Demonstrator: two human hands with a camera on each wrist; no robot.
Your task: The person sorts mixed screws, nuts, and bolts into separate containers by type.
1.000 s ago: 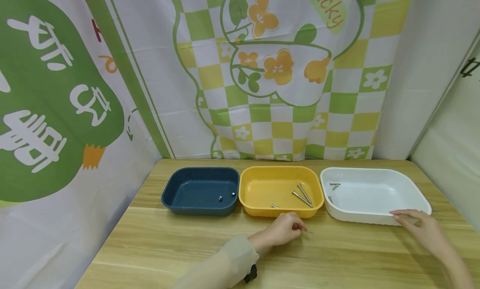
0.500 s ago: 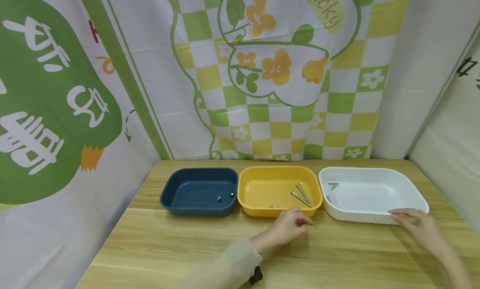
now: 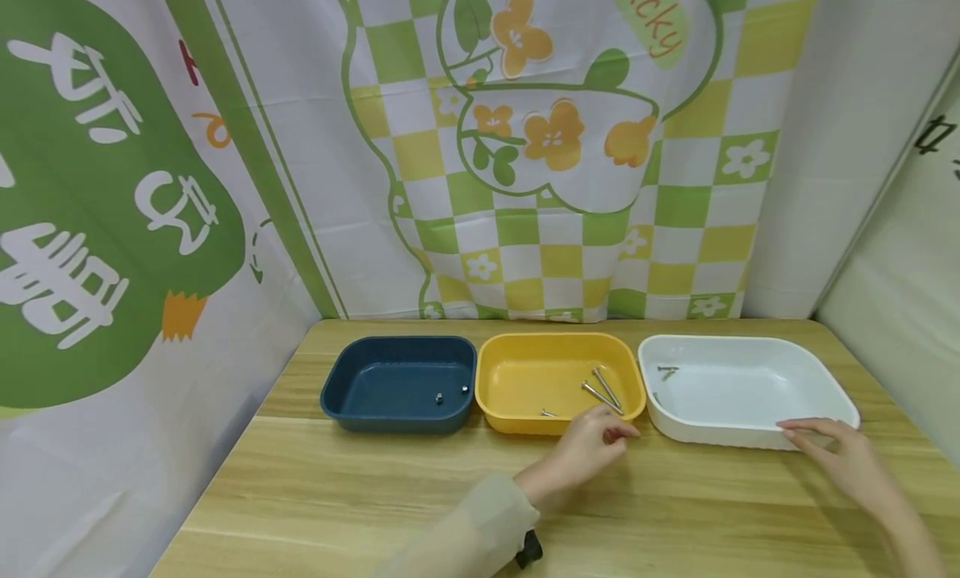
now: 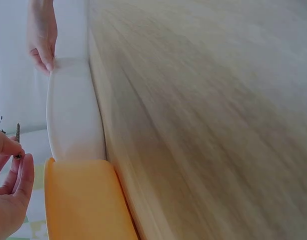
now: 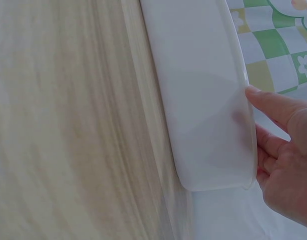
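My left hand [image 3: 588, 449] is over the front rim of the yellow tray [image 3: 525, 424], near its right corner. In the left wrist view, its thumb and fingers pinch a small screw [image 4: 17, 135], point upward; the head view does not show the screw clearly. At the white tray [image 3: 720, 432], my right hand [image 3: 847, 457] holds the front rim near the right end. In the right wrist view, one digit is on the rim and the other fingers are behind the wall. Two long screws [image 3: 602, 395] and a shorter one [image 3: 549, 413] lie in the yellow tray.
A dark blue tray [image 3: 401, 424] with two small nuts [image 3: 439, 398] stands at the left, beside the yellow one. Several small screws [image 3: 667, 370] lie at the white tray's left end. Wooden tabletop [image 3: 337, 495] extends in front; printed cloth [image 3: 525, 270] hangs behind.
The left hand has risen from the tabletop with the screw and moved right, toward the white tray. The right hand stays at the white tray's rim.
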